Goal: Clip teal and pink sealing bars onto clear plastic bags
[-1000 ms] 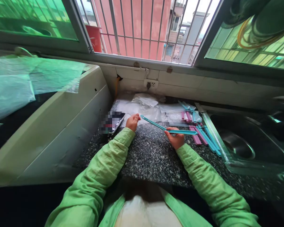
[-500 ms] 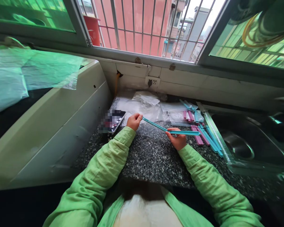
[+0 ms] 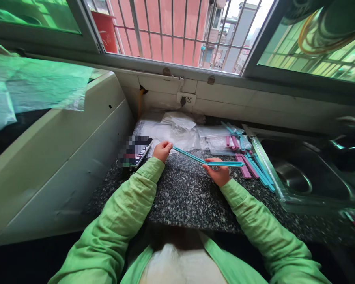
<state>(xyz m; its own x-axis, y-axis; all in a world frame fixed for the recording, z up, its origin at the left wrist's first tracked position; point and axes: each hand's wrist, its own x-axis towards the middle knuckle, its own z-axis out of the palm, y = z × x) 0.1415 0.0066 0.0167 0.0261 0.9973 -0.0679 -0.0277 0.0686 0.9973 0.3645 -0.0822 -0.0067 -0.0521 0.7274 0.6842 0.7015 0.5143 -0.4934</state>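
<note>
Between my hands, above the speckled counter, spans a long blue plastic strip (image 3: 189, 154) that bends at its middle like a hinge. My left hand (image 3: 162, 151) pinches its far left end. My right hand (image 3: 217, 172) is closed round it near the bend, thumb below and fingers above. The other half of the strip sticks out to the right past that hand. Just beyond my right hand lie loose blue strips (image 3: 258, 170) and pink strips (image 3: 244, 166) on the counter. Clear plastic bags (image 3: 179, 130) are spread behind my hands.
A phone (image 3: 137, 152) lies left of my left hand, beside a pale cabinet side (image 3: 77, 154). Bagged pink and blue pieces (image 3: 233, 142) sit at the back right. A metal sink (image 3: 296, 177) borders the right, and a wall socket (image 3: 186, 99) is behind.
The whole view has shifted slightly, so everything sits a little further left. Both hands keep the same hold on the blue strip, whose bend looks about the same.
</note>
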